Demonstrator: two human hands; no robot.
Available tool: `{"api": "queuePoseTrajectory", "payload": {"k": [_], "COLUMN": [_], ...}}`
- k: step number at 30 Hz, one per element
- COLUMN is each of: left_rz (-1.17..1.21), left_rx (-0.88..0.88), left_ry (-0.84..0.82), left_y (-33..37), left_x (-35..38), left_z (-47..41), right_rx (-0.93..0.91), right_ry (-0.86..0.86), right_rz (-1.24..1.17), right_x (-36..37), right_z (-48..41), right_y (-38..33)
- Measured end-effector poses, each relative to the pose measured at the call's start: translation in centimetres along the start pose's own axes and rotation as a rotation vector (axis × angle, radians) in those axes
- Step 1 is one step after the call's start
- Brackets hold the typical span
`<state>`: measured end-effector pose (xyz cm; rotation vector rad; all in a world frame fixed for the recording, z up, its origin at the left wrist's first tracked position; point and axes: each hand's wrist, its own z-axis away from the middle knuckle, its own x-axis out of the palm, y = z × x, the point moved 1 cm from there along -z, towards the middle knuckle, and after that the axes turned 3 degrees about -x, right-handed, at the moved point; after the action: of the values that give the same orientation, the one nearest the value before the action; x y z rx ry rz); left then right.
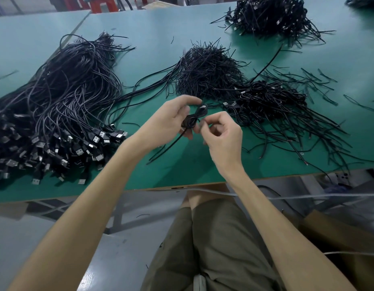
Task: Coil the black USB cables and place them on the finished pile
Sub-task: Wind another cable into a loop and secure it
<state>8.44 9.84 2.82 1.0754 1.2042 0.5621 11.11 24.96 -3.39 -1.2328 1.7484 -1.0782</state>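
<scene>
My left hand (171, 120) holds a small black coiled USB cable (193, 117) above the green table (181, 169). Its loose tail (167, 147) hangs down toward the table. My right hand (220, 133) pinches the same coil from the right, its fingers curled at the coil's lower edge. A large bundle of uncoiled black USB cables (56, 106) lies at the left, plugs toward me. To the right of my hands sits a pile of coiled cables (272, 97).
A heap of short black ties (207, 70) lies behind my hands. Another cable pile (270, 15) sits at the far right. Loose black strands (307, 131) spread over the right side. The table's front edge (140, 189) runs just above my lap.
</scene>
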Motion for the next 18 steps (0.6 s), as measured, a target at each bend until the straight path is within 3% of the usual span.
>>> {"api": "queuePoseTrajectory", "payload": {"k": [6, 14, 18], "left_rz": [0.075, 0.145, 0.266], "left_rx": [0.019, 0.042, 0.065], "left_ry": [-0.193, -0.246, -0.356], "left_y": [-0.6, -1.1, -1.2], "left_x": [-2.0, -3.3, -3.6], "left_z": [1.2, 1.5, 1.8], "right_rx": [0.019, 0.047, 0.046], "right_ry": [-0.029, -0.016, -0.036], "right_rz": [-0.035, -0.032, -0.018], "right_x": [0.0, -0.1, 0.1], "right_z": [0.0, -0.1, -0.1], "right_y": [0.0, 0.4, 0.2]}}
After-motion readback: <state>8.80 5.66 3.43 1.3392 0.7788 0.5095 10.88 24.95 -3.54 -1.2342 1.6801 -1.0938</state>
